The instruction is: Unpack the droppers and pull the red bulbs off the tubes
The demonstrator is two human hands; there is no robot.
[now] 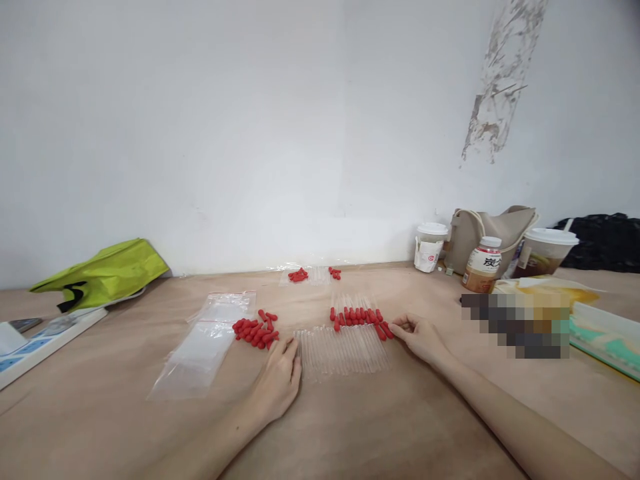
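A row of clear thin tubes [345,350] lies side by side on the table in front of me. Behind it, more clear tubes carry red rubber bulbs [356,316] on their near ends. My right hand [420,339] pinches a red rubber bulb [387,329] at the right end of that row. Against the left end of the bare tubes rests my left hand [281,375], its fingers curled together; whatever they hold, if anything, is hidden. Just beyond its knuckles is a loose pile of red rubber bulbs [255,331].
Clear zip bags [193,357] lie left of the pile. Further back are bagged tubes and red bulbs [299,275]. A power strip [47,343] and yellow-green bag [110,273] stand left. On the right are a paper cup [429,248], bottle [483,267] and grey bag [463,243].
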